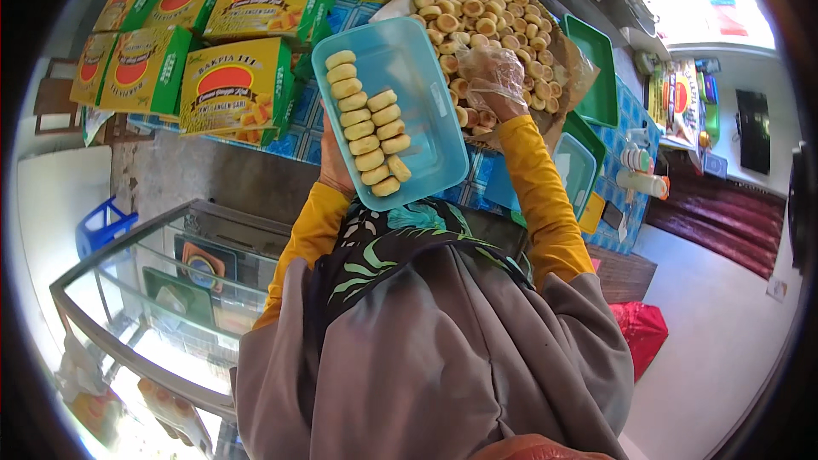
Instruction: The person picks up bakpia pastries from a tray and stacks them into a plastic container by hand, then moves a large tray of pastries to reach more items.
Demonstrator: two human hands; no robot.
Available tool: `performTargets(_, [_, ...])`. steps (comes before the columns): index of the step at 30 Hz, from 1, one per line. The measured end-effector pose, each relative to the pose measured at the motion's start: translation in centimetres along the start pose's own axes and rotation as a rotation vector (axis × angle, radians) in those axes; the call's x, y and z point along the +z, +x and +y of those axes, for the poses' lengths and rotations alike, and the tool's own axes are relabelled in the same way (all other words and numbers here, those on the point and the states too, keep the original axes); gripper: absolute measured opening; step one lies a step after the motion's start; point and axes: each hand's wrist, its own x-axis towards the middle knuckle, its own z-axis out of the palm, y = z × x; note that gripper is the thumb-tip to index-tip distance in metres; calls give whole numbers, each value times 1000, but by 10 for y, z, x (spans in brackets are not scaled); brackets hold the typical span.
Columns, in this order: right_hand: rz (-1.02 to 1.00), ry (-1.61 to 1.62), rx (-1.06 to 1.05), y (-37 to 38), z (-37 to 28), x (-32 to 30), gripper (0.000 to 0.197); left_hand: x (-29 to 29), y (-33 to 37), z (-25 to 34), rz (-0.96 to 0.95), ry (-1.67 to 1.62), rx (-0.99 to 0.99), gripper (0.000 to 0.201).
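Note:
A light-blue plastic tub (430, 132) tilts in front of me, gripped along its left wall by my left hand (334, 158). Two rows of round, pale-yellow filled pastries (358, 131) stand on edge inside it, toward its left side; the rest of its floor is bare. My right hand (492, 77), in a clear plastic glove, is down among a heap of browned round pastries (516, 24). Its fingers are curled, and the crinkled glove hides what they hold. Brown paper (582, 77) lies beneath the heap.
Stacked yellow-and-green pastry boxes (234, 89) stand at the far left of the blue-checked table (300, 132). Green trays (594, 77) lie right of the heap. A glass display case (153, 268) is at my left, with a blue plastic stool (106, 226) beyond it.

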Motion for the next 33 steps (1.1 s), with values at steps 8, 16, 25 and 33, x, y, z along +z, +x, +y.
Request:
performTargets(8, [62,284,67,14,7,-11,17,-17,1,4,-135,26,39,82])
performTargets(16, [-110,1427,196,-47,-69,-155,31,-34,11,2,-235,-95,-49,84])
performTargets(25, [-540,1275,47,-100,-86,-124,20,-33,22,-3,-226,-110,-60,79])
performTargets(33, [-437,727,-211,-85,-101,-138,13,-23,14,-8,48,104,69,83])
